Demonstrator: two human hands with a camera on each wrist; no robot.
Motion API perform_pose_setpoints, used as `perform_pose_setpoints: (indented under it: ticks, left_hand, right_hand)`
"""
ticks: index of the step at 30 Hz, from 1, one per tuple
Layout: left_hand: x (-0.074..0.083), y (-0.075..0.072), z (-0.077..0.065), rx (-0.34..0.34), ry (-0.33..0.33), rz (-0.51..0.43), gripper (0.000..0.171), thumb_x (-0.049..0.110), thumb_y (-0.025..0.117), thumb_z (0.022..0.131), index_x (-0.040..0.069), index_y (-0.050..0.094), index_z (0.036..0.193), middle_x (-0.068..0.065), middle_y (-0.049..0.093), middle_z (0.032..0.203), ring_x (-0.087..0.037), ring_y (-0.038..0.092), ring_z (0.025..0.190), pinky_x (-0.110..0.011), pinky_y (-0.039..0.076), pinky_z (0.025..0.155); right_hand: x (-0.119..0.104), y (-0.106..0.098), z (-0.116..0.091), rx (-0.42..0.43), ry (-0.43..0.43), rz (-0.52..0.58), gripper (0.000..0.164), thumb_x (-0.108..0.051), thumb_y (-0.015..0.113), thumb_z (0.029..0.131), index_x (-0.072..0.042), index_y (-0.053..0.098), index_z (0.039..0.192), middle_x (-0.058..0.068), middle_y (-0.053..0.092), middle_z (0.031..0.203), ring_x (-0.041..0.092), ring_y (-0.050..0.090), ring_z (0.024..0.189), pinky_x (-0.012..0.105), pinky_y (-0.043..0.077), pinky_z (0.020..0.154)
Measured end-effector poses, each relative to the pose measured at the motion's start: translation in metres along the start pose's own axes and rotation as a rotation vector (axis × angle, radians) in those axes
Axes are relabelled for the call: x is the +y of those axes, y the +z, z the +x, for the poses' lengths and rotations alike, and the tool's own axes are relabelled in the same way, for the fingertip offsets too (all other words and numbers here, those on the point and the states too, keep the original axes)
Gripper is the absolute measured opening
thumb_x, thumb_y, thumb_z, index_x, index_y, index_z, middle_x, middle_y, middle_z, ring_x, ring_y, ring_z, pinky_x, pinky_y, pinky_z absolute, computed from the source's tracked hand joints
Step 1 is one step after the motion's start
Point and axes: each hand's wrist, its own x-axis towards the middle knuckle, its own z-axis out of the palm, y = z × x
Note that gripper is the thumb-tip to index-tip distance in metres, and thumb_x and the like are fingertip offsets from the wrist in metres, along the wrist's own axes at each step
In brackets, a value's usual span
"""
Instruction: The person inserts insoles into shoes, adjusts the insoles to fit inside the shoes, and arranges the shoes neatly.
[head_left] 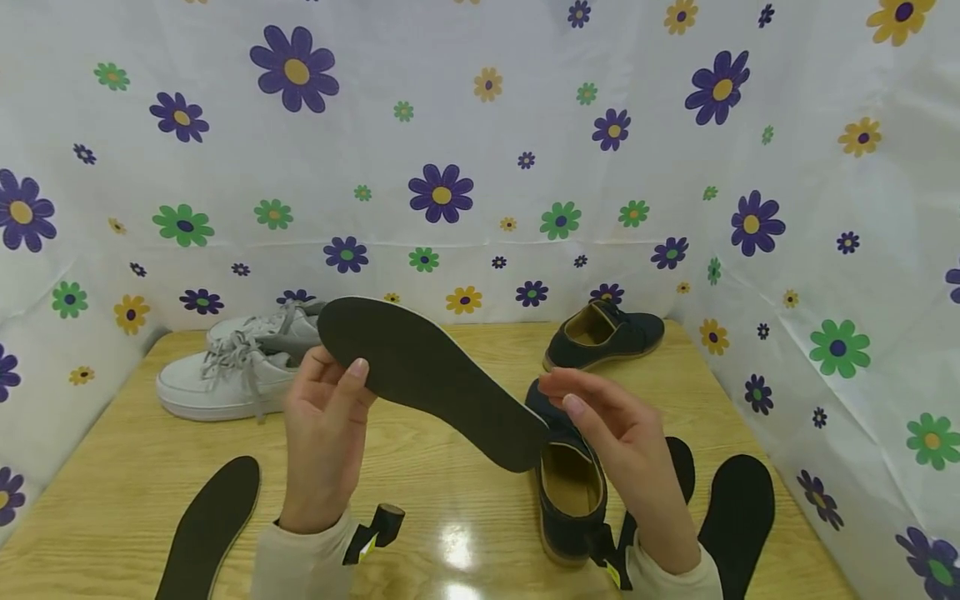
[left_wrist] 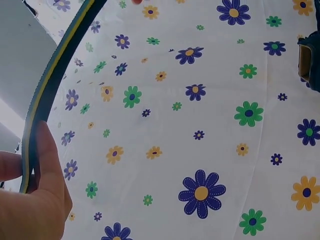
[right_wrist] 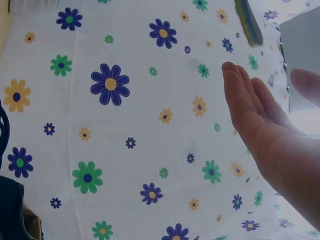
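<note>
Well, in the head view the left hand point(head_left: 326, 442) pinches a black insole point(head_left: 431, 375) near its left end, thumb on the dark face and fingers behind. The insole is held up above the wooden table point(head_left: 420, 467), slanting down towards the right. Just beside its lower end is the right hand point(head_left: 630, 450), fingers loosely extended and holding nothing. Far left sit white sneakers point(head_left: 232, 383) (laces trailing), and far right a dark shoe point(head_left: 626, 342). A second dark shoe point(head_left: 564, 533) stands nearer, partly hidden behind the right hand. Another insole point(head_left: 210, 525) lies near left; two more, a partly covered insole point(head_left: 681, 467) and a fuller one point(head_left: 738, 517), lie near right. Behind everything hangs a flowered curtain point(head_left: 450, 100).

From the left wrist, the held insole shows edge-on, a yellow layer running along it, gripped between thumb and fingers.

From the right wrist, the right hand's fingers are nearly straight, apart from the insole's end at the upper right; part of a dark shoe shows at the lower left.
</note>
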Motion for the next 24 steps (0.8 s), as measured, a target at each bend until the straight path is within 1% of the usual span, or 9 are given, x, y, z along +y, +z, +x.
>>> perform_pose_setpoints:
  ticks: [4, 7, 11, 13, 15, 17, 19, 22, 24]
  left_hand:
    - [-0.002, 0.005, -0.002, -0.003, -0.012, -0.043, 0.021, -0.012, 0.046, 0.094, -0.003, 0.053, 0.111, -0.010, 0.059, 0.100, -0.017, 0.061, 0.084, -0.029, 0.055, 0.078]
    - [-0.005, 0.009, -0.004, -0.007, -0.003, -0.081, 0.022, -0.013, 0.044, 0.094, -0.002, 0.053, 0.111, -0.010, 0.058, 0.100, -0.017, 0.060, 0.085, -0.029, 0.055, 0.078]
    - [-0.013, 0.015, -0.008, -0.004, 0.015, -0.121, 0.022, -0.014, 0.044, 0.094, -0.001, 0.052, 0.110, -0.009, 0.058, 0.101, -0.018, 0.060, 0.088, -0.030, 0.055, 0.078]
    - [-0.017, 0.018, -0.010, -0.003, 0.017, -0.133, 0.022, -0.014, 0.044, 0.094, -0.001, 0.052, 0.109, -0.009, 0.058, 0.101, -0.018, 0.060, 0.088, -0.031, 0.055, 0.079]
    - [-0.021, 0.020, -0.012, 0.001, 0.014, -0.104, 0.022, -0.014, 0.045, 0.094, 0.000, 0.052, 0.110, -0.009, 0.059, 0.101, -0.018, 0.061, 0.089, -0.031, 0.055, 0.079]
    - [-0.023, 0.021, -0.012, 0.003, 0.009, -0.041, 0.024, -0.013, 0.048, 0.093, 0.001, 0.050, 0.113, -0.009, 0.058, 0.102, -0.018, 0.062, 0.088, -0.032, 0.055, 0.079]
    - [-0.024, 0.020, -0.012, 0.011, -0.002, 0.075, 0.030, -0.011, 0.051, 0.093, 0.001, 0.045, 0.119, -0.011, 0.056, 0.104, -0.019, 0.062, 0.090, -0.033, 0.056, 0.079]
    - [-0.022, 0.016, -0.010, 0.028, -0.009, 0.288, 0.046, -0.008, 0.057, 0.091, 0.004, 0.037, 0.130, -0.012, 0.052, 0.116, -0.022, 0.058, 0.101, -0.031, 0.053, 0.084]
    - [-0.022, 0.011, -0.008, 0.018, 0.015, 0.475, 0.057, -0.006, 0.060, 0.089, 0.005, 0.031, 0.137, -0.011, 0.048, 0.126, -0.023, 0.053, 0.112, -0.029, 0.050, 0.089]
  right_hand:
    - [0.001, 0.003, 0.000, -0.037, 0.068, 0.094, 0.033, -0.004, 0.049, 0.099, 0.005, 0.053, 0.130, 0.011, 0.062, 0.126, 0.026, 0.057, 0.118, 0.036, 0.045, 0.099]
    - [0.000, 0.006, -0.001, -0.040, 0.155, 0.150, 0.031, -0.006, 0.053, 0.097, 0.000, 0.057, 0.128, 0.007, 0.064, 0.121, 0.021, 0.061, 0.111, 0.032, 0.049, 0.093]
    - [-0.001, 0.010, -0.001, 0.039, 0.255, 0.244, 0.024, -0.004, 0.058, 0.094, -0.011, 0.067, 0.115, 0.005, 0.066, 0.111, 0.017, 0.066, 0.098, 0.030, 0.053, 0.085]
    - [0.000, 0.013, 0.000, 0.105, 0.258, 0.305, 0.023, -0.001, 0.059, 0.093, -0.013, 0.069, 0.110, 0.005, 0.067, 0.109, 0.016, 0.067, 0.097, 0.033, 0.053, 0.085]
    - [0.000, 0.015, 0.001, 0.169, 0.235, 0.365, 0.026, 0.002, 0.058, 0.093, -0.015, 0.070, 0.109, 0.004, 0.069, 0.108, 0.017, 0.068, 0.095, 0.037, 0.054, 0.084]
    - [0.001, 0.015, 0.003, 0.224, 0.188, 0.410, 0.028, 0.006, 0.056, 0.093, -0.013, 0.071, 0.109, 0.005, 0.070, 0.106, 0.019, 0.069, 0.094, 0.041, 0.054, 0.081]
    - [0.001, 0.014, 0.003, 0.272, 0.136, 0.397, 0.028, 0.008, 0.056, 0.092, -0.009, 0.071, 0.107, 0.006, 0.071, 0.102, 0.020, 0.070, 0.092, 0.041, 0.055, 0.078]
    - [0.000, 0.012, 0.002, 0.336, 0.070, 0.336, 0.025, 0.011, 0.058, 0.089, -0.002, 0.071, 0.106, 0.008, 0.071, 0.099, 0.021, 0.070, 0.090, 0.042, 0.055, 0.074]
    - [-0.001, 0.009, 0.002, 0.374, 0.034, 0.290, 0.022, 0.012, 0.060, 0.088, 0.004, 0.070, 0.105, 0.010, 0.071, 0.097, 0.022, 0.071, 0.089, 0.041, 0.056, 0.072]
